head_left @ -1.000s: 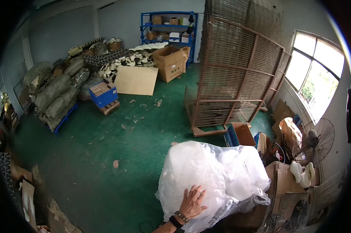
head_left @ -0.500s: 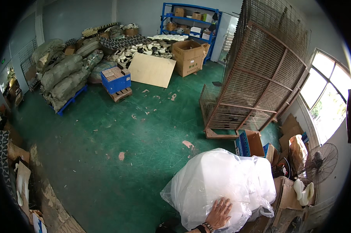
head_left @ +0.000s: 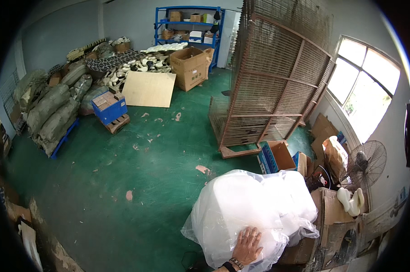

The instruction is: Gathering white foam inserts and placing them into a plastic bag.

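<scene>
Plastic bag sits just beside the cardboard, and my left hand, fingers spread, rests nearer the bag's middle than one second ago, perhaps steadying it better; my right hand's state I cannot tell.

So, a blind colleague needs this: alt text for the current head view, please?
A person's left hand rests on a big translucent plastic bag with white contents. Beyond are a tall brown wire rack, bulging sacks and blue shelving around a green floor; a wire-caged fan and window are at right.
</scene>
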